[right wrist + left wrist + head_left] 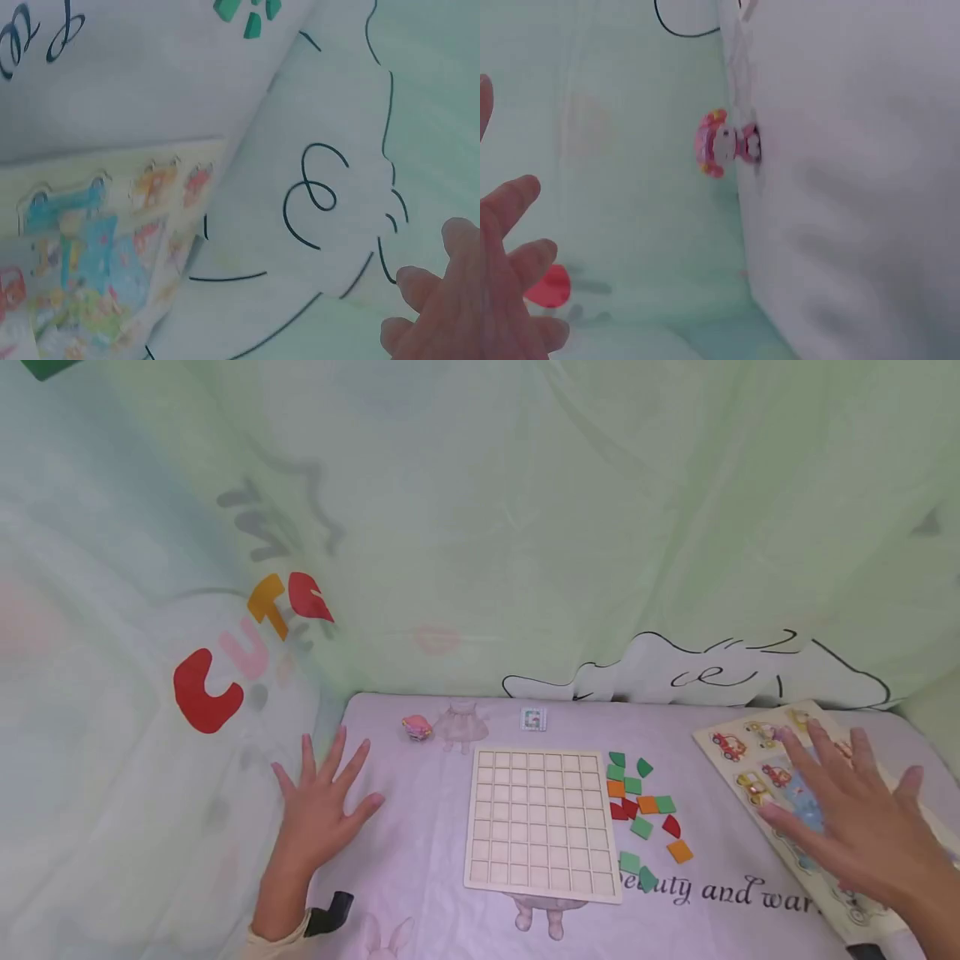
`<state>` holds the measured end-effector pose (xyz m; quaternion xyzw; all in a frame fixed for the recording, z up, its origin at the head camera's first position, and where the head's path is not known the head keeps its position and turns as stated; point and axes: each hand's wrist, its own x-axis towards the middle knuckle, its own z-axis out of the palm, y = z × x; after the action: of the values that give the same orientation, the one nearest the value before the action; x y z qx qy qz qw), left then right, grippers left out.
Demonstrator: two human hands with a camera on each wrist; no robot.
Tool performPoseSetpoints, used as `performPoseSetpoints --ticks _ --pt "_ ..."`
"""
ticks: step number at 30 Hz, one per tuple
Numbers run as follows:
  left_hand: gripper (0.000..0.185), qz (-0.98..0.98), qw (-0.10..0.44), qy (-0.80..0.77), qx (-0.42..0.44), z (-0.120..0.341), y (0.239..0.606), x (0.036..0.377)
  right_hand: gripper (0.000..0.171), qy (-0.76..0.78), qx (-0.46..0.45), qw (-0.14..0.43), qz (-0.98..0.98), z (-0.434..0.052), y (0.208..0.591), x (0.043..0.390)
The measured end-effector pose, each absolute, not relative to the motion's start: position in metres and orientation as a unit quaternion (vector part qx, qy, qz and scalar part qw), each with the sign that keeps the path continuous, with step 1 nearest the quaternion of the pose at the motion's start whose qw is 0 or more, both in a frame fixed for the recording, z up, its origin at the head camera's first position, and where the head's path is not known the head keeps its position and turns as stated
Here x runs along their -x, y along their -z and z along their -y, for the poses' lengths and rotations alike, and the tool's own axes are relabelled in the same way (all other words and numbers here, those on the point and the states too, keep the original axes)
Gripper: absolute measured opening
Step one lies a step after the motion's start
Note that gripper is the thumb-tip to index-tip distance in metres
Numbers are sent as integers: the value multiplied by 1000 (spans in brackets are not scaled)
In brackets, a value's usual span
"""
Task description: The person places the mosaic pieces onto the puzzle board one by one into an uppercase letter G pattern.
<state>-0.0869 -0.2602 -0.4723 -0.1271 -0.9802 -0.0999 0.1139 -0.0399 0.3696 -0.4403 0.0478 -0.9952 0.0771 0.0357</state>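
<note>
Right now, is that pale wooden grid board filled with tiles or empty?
Empty. Every square of the pale wooden grid board shows bare wood, and the green, orange and red tiles lie loose on the cloth beside its right edge.

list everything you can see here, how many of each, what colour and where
grid board: one, pale wood, cells empty, centre of the table
tiles: about fifteen, green, orange and red, loose just right of the board
vehicle puzzle board: one, cream with coloured cars, far right
small toy: one, pink, back left
small card: one, white, behind the board
tablecloth: one, lilac with black lettering
backdrop sheet: one, pale green
left hand: open, fingers spread, at the table's left edge
right hand: open, over the vehicle board
</note>
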Motion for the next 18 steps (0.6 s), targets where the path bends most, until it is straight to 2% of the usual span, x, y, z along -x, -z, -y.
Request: performPoseSetpoints --ticks 4,11,15,18 --pt "74 969 116 167 139 240 485 92 100 -119 -64 18 991 -361 452 50" --pt "61 926 84 344 134 198 520 104 95 -148 -39 -89 984 -327 466 82" --pt "56 903 58 409 117 176 540 114 93 -162 -40 -108 980 -304 480 100" --pt "54 893 44 436 102 161 552 121 88 -178 -54 -100 977 -290 491 111"
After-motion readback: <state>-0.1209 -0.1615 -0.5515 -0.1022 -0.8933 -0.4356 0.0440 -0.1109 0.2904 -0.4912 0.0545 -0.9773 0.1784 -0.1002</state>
